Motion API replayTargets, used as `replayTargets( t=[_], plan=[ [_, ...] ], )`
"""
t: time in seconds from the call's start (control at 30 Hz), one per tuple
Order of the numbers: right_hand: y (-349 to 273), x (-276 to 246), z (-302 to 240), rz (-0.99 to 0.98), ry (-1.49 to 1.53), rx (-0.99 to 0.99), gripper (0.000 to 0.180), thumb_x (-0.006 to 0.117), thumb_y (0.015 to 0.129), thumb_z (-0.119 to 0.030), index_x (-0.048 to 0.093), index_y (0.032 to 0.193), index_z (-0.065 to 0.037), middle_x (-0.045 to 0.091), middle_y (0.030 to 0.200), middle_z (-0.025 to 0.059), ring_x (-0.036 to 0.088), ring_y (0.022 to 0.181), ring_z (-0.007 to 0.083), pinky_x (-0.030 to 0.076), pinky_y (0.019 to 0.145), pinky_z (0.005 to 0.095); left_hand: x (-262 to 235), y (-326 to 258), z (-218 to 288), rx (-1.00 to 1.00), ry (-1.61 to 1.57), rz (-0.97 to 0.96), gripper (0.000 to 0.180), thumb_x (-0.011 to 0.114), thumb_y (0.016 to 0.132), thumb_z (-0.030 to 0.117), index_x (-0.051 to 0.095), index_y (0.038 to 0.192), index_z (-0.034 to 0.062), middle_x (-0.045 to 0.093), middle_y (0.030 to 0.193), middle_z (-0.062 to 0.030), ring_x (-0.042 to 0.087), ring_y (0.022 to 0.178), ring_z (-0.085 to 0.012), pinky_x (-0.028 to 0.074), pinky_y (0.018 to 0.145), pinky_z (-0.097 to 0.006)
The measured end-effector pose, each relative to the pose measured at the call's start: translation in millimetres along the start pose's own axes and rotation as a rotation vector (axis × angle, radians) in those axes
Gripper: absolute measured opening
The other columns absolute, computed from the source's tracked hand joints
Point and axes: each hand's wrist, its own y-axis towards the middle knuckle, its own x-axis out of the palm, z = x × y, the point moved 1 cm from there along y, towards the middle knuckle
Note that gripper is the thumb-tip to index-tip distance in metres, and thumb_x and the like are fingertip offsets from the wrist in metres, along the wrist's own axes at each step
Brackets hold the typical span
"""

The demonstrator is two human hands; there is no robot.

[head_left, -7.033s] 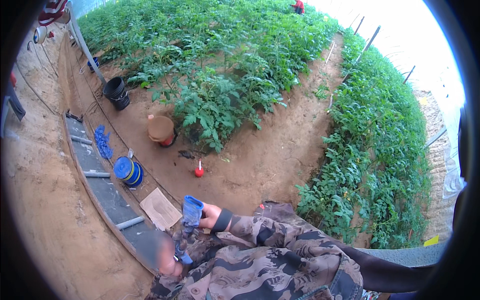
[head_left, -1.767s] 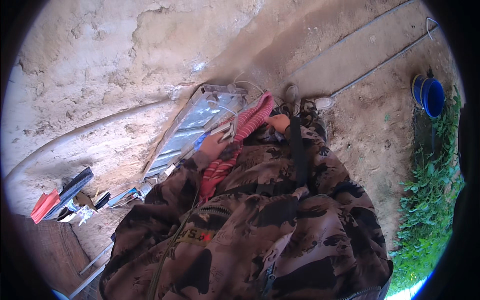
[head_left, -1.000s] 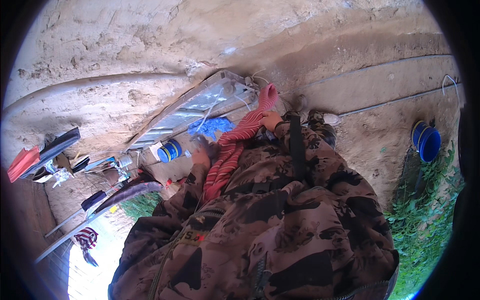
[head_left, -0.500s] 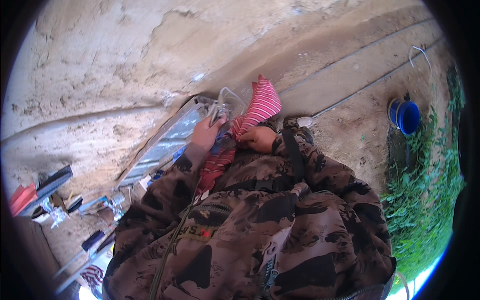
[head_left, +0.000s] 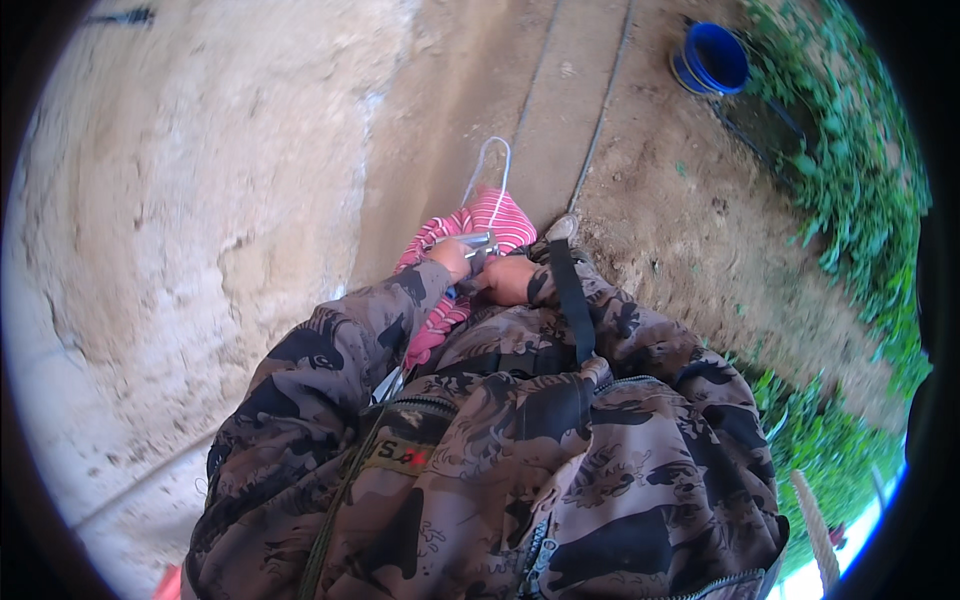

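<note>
In front of my body, my left hand (head_left: 452,257) is closed round a silvery metal tool (head_left: 480,241); its exact kind is not clear. Beside it, almost touching, my right hand (head_left: 508,280) is curled shut with its fingertips against a small dark part under the tool. Just what it grips is hidden. A red-and-pink cloth with white stripes (head_left: 513,222) lies beneath and beyond both hands, and more of it hangs below the left wrist. From the tool, a thin white bent loop (head_left: 506,160) sticks up over the cloth.
A rough earthen wall (head_left: 230,150) rises on the left. Two thin lines, cable or pipe (head_left: 603,115), run along the dirt ground (head_left: 650,200). A blue bucket (head_left: 716,60) stands at the far right by green plants (head_left: 850,170). A pale rope (head_left: 815,525) shows at lower right.
My view has swung to the left side's wall, so the metal panel and clutter there are gone from sight. My hands came closer together, and the right hand's fingers moved from the cloth toward the tool.
</note>
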Motion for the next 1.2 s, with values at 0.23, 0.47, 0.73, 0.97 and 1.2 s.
replayTargets(
  t=[0.23,0.47,0.73,0.97,1.2],
  plan=[
    [-85.2,-52.2,58.6,0.235,1.296,0.096,0.020,0.063,0.090,-0.006,0.072,0.108,-0.009,0.073,0.102,0.0031,0.067,0.095,0.0155,0.052,0.080,0.0300,-35.5,23.6,87.0,-0.100,-0.100,-0.055,0.024,0.061,0.081,0.006,0.073,0.101,0.0017,0.073,0.089,-0.0125,0.068,0.084,-0.0191,0.050,0.078,-0.033],
    [-100.0,-87.9,169.8,0.742,1.381,0.524,0.024,0.065,0.090,-0.008,0.069,0.112,0.001,0.072,0.099,0.0092,0.067,0.089,0.0153,0.053,0.081,0.0290,-89.7,72.5,114.8,-0.172,-0.357,-0.202,0.026,0.053,0.090,0.002,0.073,0.107,0.0034,0.069,0.090,0.0000,0.060,0.083,-0.0087,0.047,0.074,-0.026],
    [12.7,-98.7,273.1,0.598,0.628,0.953,0.055,0.066,0.082,-0.050,0.069,0.114,-0.005,0.068,0.108,0.0252,0.066,0.103,0.0396,0.051,0.091,0.0430,-127.6,73.0,184.4,-0.243,-0.134,-0.316,0.024,0.064,0.093,0.012,0.071,0.115,0.0046,0.073,0.101,-0.0026,0.063,0.092,-0.0071,0.049,0.085,-0.024],
    [-2.3,-106.2,290.5,0.461,0.985,0.632,0.034,0.069,0.083,-0.028,0.073,0.105,-0.002,0.072,0.102,0.0152,0.068,0.094,0.0257,0.052,0.086,0.0348,-141.0,105.0,209.1,-0.227,-0.170,-0.359,0.023,0.064,0.094,0.012,0.070,0.114,0.0037,0.073,0.103,-0.0034,0.063,0.096,-0.0078,0.049,0.089,-0.027],
    [-114.3,-151.0,223.3,0.999,1.374,0.363,0.005,0.065,0.090,-0.010,0.064,0.085,-0.008,0.057,0.071,-0.0072,0.051,0.064,0.0042,0.040,0.058,0.0235,-218.4,162.2,242.7,-0.350,-0.819,-0.072,0.024,0.062,0.097,0.018,0.065,0.116,0.0034,0.070,0.104,-0.0083,0.065,0.097,-0.0158,0.054,0.079,-0.030]
  ],
)
